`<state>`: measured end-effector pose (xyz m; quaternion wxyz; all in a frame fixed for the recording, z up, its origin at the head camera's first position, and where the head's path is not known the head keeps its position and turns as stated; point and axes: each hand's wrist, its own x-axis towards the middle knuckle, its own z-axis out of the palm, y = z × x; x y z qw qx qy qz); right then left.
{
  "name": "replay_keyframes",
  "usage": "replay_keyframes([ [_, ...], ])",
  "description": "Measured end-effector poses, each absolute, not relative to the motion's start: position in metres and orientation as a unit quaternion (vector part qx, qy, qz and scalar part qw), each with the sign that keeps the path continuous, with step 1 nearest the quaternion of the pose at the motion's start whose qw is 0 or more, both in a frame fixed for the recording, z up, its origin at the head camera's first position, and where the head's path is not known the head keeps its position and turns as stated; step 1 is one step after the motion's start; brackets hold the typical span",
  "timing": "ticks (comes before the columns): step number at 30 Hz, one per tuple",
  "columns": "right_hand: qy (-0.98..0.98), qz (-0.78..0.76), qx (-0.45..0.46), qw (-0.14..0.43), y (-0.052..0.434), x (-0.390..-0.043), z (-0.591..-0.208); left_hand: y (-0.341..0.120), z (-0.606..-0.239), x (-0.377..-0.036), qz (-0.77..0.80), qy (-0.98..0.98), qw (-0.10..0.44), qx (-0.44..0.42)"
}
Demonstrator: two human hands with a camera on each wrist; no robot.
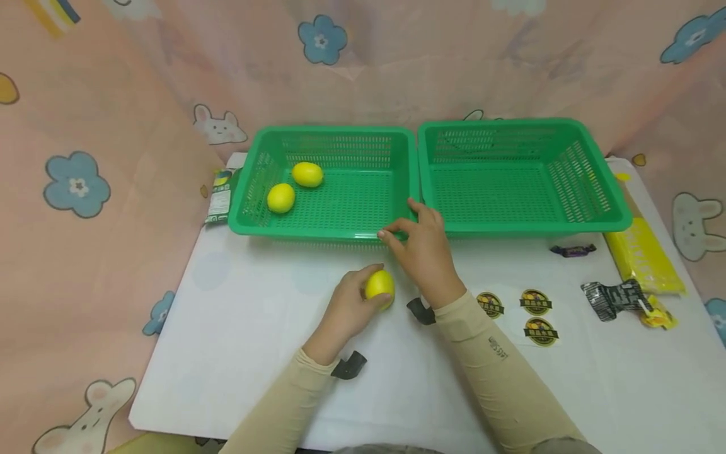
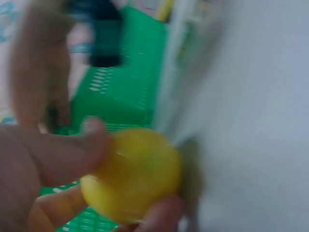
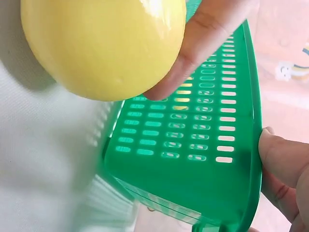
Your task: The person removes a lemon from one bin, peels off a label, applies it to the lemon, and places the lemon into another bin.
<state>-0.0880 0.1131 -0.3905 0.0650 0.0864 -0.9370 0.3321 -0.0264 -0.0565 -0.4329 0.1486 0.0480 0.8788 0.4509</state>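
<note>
The left hand [image 1: 346, 309] grips a smooth yellow lemon [image 1: 379, 287]; the right hand [image 1: 422, 246] pinches the left green slotted plastic basket's [image 1: 340, 211] rim (two lemons at its ten o'clock). Judged next: lift over.

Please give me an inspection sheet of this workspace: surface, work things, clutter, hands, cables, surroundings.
Surface: white table, partly covered.
Work things: lemon held above the table; two lemons lie in the left green basket; right green basket holds nothing.
Clutter: three round stickers, dark wrapped candy, black-and-white wrapper, yellow packet, green packet beside the left basket.
Hands: left hand grips the lemon; right hand holds the left basket's front rim with its fingers.
Cables: nothing seen.
Surroundings: pink cloth with flowers and rabbits.
</note>
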Motion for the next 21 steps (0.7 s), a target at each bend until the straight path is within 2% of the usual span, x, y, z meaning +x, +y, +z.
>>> replay_keyframes([
  [9,-0.932,0.350,0.076,0.056,0.112,-0.086,-0.393,-0.045,-0.432,-0.015,0.350,0.928,0.106,0.065],
  [11,-0.929,0.359,0.075,0.046,0.113,-0.085,-0.391,-0.041,-0.427,-0.009,0.323,0.941,0.066,0.075],
  [14,-0.919,0.386,0.069,0.039,0.121,-0.082,-0.385,-0.029,-0.421,0.004,0.305,0.943,-0.033,0.130],
  [17,-0.900,0.426,0.057,0.071,0.139,-0.072,-0.372,-0.011,-0.422,0.018,0.302,0.921,-0.095,0.229],
  [19,-0.886,0.450,0.041,0.105,0.155,-0.059,-0.364,0.003,-0.427,0.025,0.288,0.913,-0.079,0.280],
  [21,-0.880,0.457,0.016,0.128,0.172,-0.045,-0.360,0.016,-0.433,0.028,0.254,0.919,-0.038,0.299],
])
